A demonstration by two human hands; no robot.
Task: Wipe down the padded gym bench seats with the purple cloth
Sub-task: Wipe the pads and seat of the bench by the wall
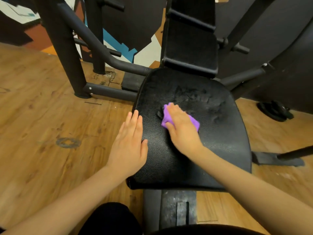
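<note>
**Head view: cloth under the right hand on the black seat pad**

The head view looks down on a wooden floor [42, 116] with a grey ring-shaped mark [68, 142] on the boards at the left. Behind that, black steel frame tubes [67, 53] stand on the floor in front of a wall painted in blue, white, orange and dark patches.

The left hand [130, 146] lies flat at the left edge of the seat pad [220, 141], fingers straight and close together, pointing away from the person, the thumb resting on the black padding. It holds nothing.

The seat pad, black with a pebbled leather-like surface, widens toward the person. Its far half shows dull streaks, while the near half looks more even. Just right of the left hand, near the middle of the pad, the right hand [183, 131] presses down on the purple cloth [166, 117]. The fingers are spread over the cloth and only slightly bent, and the cloth's bunched edges stick out beyond the fingertips and on the far side of the palm. The cloth lies flat on the pad, under the hand.

Beyond the pad, the upright black back pad [191, 48] rises toward the top of the view. Under the near edge of the seat, a scuffed metal support [177, 209] runs toward the person. At the far right, dark weight plates [274, 111] lie on the floor by the wall.
</note>
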